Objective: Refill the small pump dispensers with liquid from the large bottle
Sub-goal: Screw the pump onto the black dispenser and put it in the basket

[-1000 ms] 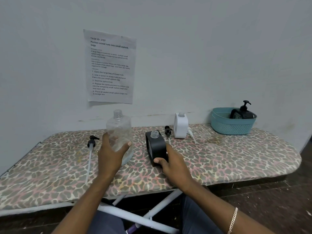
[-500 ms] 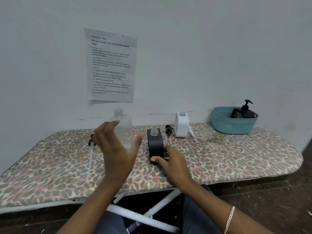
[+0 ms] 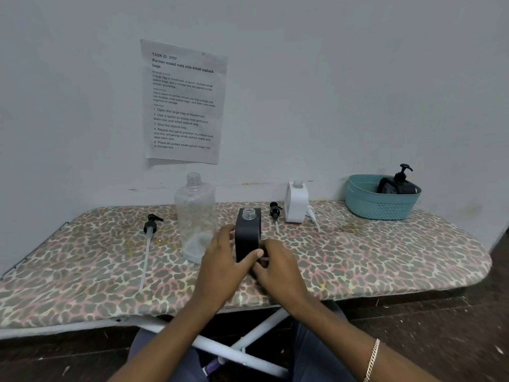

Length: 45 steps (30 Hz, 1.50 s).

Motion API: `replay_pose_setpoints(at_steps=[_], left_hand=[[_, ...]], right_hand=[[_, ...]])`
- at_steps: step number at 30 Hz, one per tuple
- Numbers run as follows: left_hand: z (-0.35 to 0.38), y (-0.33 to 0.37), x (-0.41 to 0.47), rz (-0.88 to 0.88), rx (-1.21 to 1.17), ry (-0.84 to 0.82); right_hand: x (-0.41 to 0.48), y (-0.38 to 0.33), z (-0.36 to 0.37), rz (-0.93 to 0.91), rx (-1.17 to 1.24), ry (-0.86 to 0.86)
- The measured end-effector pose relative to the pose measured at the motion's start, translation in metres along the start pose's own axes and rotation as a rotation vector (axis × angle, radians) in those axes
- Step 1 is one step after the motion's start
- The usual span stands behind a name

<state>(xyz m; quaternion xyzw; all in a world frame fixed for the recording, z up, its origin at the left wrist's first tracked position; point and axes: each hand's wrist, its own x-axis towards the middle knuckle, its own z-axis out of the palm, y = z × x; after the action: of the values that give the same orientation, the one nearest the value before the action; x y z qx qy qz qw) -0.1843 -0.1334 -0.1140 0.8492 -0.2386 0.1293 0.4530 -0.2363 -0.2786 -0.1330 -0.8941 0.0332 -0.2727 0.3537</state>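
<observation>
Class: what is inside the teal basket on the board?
A black pump dispenser, pump head above the basket rim. The wall hides its lower part and the basket floor.

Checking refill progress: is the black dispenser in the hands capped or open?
Open: the black dispenser shows a bare threaded neck; a black pump lies apart from it.

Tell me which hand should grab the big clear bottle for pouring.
Left, probably. The clear bottle stands right beside the left hand, while the right hand grips the black dispenser from the other side and can steady it.
</observation>
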Motion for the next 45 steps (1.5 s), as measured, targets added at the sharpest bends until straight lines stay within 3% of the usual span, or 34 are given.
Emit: replay_pose_setpoints(at_steps=[11,17,20,25,30,38,42,45], left_hand=[[0.007,0.003,-0.003,-0.04,-0.022,-0.022],[0.004,-0.003,0.002,-0.057,-0.062,-0.041],[0.004,-0.005,0.001,-0.058,-0.106,-0.051],[0.005,-0.009,0.001,-0.06,-0.16,-0.058],[0.007,-0.01,0.002,-0.052,-0.159,-0.052],[0.009,-0.012,0.003,-0.05,-0.137,-0.044],[0.008,-0.01,0.002,-0.055,-0.137,-0.045],[0.006,-0.008,0.001,-0.061,-0.136,-0.049]], right_hand=[[0.01,-0.006,-0.026,-0.021,-0.12,-0.215],[0.066,-0.024,-0.049,0.015,-0.193,0.008],[0.127,-0.024,-0.052,0.055,-0.313,0.021],[0.215,-0.023,-0.049,0.215,-0.587,-0.274],[0.247,-0.007,-0.013,0.317,-0.813,-0.58],[0.24,0.012,0.007,0.203,-1.087,-0.637],[0.234,0.012,0.006,0.204,-1.102,-0.649],[0.236,0.008,0.003,0.252,-0.965,-0.631]])
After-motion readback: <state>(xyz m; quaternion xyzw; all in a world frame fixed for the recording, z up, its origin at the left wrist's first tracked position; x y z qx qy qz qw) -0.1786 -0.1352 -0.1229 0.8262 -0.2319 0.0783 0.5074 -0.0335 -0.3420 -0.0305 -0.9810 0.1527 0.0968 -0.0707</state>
